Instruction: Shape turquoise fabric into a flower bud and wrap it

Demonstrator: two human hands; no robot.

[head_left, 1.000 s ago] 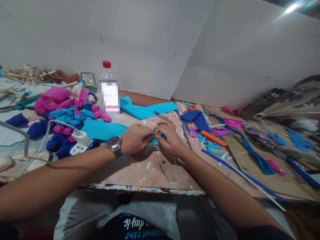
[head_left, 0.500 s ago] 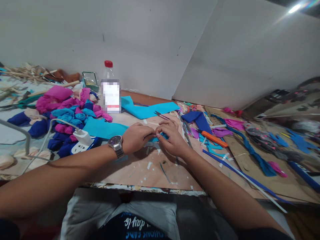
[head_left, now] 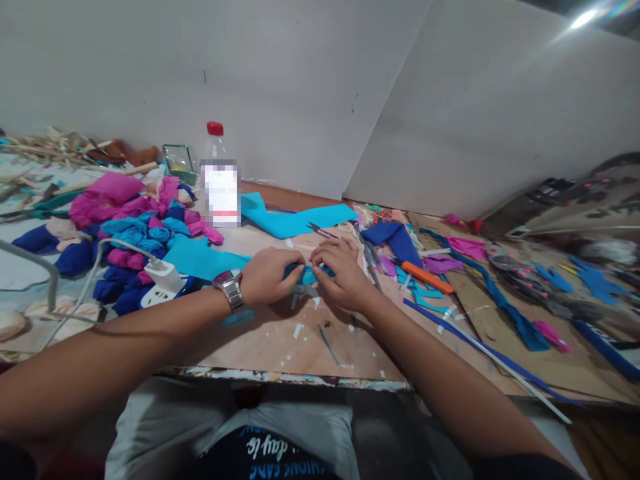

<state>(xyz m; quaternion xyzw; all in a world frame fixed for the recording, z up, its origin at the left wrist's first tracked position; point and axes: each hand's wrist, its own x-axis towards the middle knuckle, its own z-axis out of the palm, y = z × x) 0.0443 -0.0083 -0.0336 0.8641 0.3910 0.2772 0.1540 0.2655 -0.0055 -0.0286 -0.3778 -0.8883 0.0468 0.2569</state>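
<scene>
My left hand (head_left: 270, 275) and my right hand (head_left: 341, 275) meet at the middle of the wooden table (head_left: 280, 340). Both pinch a small turquoise strip (head_left: 303, 273) held between their fingertips just above the board. A metal watch (head_left: 229, 288) sits on my left wrist. Under the hands lie small white and grey offcuts (head_left: 305, 293). Most of the strip is hidden by my fingers.
A plastic bottle with a red cap (head_left: 219, 177) stands behind. Turquoise sheets (head_left: 295, 219) lie near it, with scissors (head_left: 320, 231) on top. A heap of pink and blue rolled pieces (head_left: 135, 227) and a white charger on a power strip (head_left: 163, 280) lie left. An orange cutter (head_left: 427, 277) and coloured scraps lie right.
My hands have stayed together on the strip. The fingers have shifted slightly and more turquoise shows between them.
</scene>
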